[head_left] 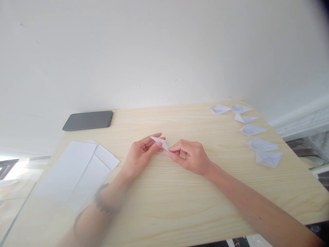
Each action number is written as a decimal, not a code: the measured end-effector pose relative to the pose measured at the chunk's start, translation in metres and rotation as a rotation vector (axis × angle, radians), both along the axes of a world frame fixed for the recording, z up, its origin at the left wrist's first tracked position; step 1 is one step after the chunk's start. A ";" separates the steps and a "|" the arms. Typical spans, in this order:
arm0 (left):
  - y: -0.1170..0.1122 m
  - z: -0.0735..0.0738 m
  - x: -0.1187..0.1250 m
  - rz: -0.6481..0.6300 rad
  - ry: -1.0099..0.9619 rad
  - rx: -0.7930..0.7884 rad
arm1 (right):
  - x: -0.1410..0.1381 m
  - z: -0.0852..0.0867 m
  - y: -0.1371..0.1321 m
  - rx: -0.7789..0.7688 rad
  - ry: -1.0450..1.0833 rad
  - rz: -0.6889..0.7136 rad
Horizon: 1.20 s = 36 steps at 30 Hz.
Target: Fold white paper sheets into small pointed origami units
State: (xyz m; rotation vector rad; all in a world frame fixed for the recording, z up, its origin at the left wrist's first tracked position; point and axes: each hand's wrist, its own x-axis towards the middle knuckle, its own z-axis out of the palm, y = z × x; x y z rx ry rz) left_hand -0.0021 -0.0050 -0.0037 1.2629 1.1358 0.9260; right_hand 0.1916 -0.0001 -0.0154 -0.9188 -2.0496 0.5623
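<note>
A small piece of folded white paper [161, 141] is held above the middle of the table, between both hands. My left hand [144, 151] is closed on its near side, the thumb pressing the paper against the fingers behind. With thumb and forefinger, my right hand [190, 154] pinches the pointed lower right tip of the same paper. Part of the paper is hidden behind the left thumb. A dark band circles the left wrist.
The light wooden table [159, 199] meets a white wall [159, 51] at its back edge. A dark phone [88, 120] lies back left, with white paper sheets [74, 168] in front of it. Several folded white paper pieces [252, 130] lie along the right side.
</note>
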 end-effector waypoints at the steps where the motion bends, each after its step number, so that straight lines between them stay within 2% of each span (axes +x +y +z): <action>1: 0.000 -0.001 0.000 -0.006 0.020 0.008 | 0.000 0.001 0.000 -0.028 -0.005 0.013; 9: -0.003 -0.001 0.003 -0.099 -0.003 -0.001 | -0.001 0.003 0.004 -0.336 0.077 0.014; 13: -0.003 -0.001 0.003 -0.077 0.094 0.047 | 0.000 0.003 0.006 -0.421 0.117 0.044; 17: -0.006 -0.001 0.004 -0.064 0.287 0.186 | -0.003 0.001 0.003 -0.352 0.081 -0.042; 23: -0.011 0.003 0.010 0.036 0.653 0.515 | -0.004 -0.004 0.002 -0.262 0.055 -0.085; 26: -0.011 0.005 0.014 0.077 0.823 0.510 | -0.003 -0.006 0.002 -0.266 0.086 -0.120; 31: -0.011 0.003 0.017 -0.035 1.013 0.571 | -0.007 -0.006 0.000 -0.210 0.000 -0.130; 36: -0.011 0.002 0.018 0.030 1.109 0.643 | -0.008 -0.005 -0.001 -0.186 -0.059 -0.131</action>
